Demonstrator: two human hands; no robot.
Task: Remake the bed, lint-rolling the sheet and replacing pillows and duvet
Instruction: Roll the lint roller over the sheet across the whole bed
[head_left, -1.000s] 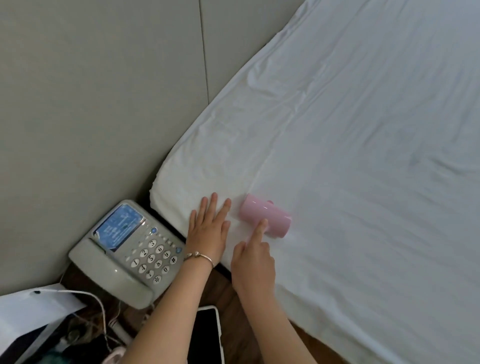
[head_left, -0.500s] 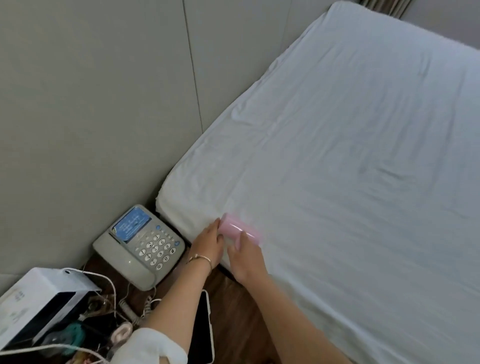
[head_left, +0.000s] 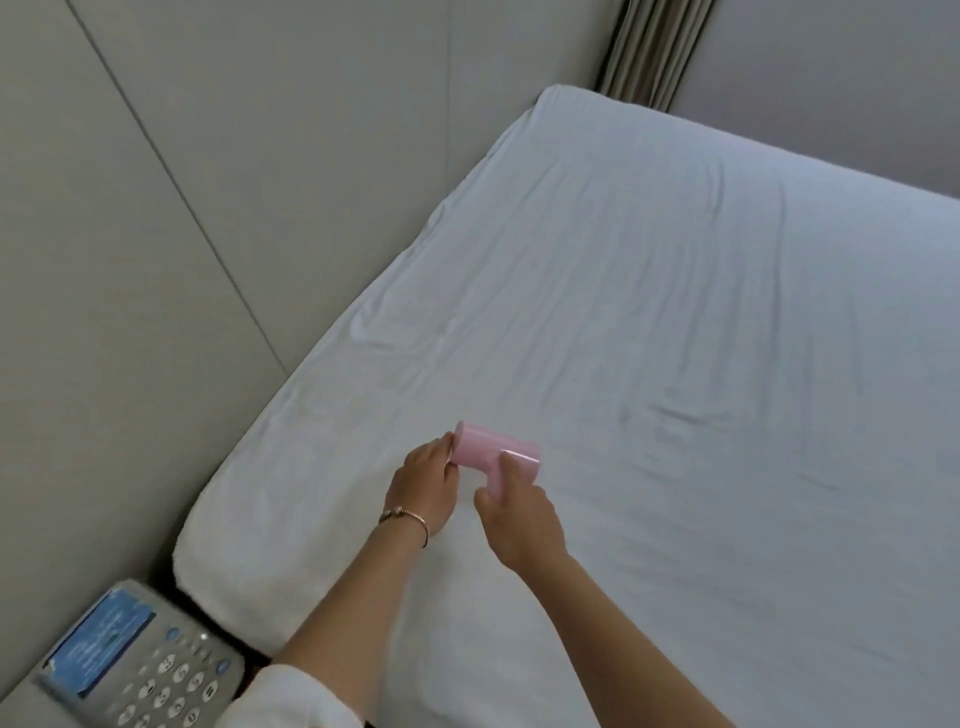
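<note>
Both hands on pink lint roller (head_left: 491, 454) over white sheet (head_left: 649, 364): left hand (head_left: 426, 480) fingers pinching its left end, right hand (head_left: 519, 512) fingers wrapped round body, probably steadying it for rolling.

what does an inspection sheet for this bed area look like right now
surface: white sheet lies wrinkled over the mattress, bare.
job's things: pink lint roller at the near corner; no pillows or duvet seen.
clutter: desk phone beside the bed.
hands: left hand fingers at the roller's end; right hand grips it.
cables: nothing seen.
surroundings: padded wall panel, curtain at the far corner.
</note>
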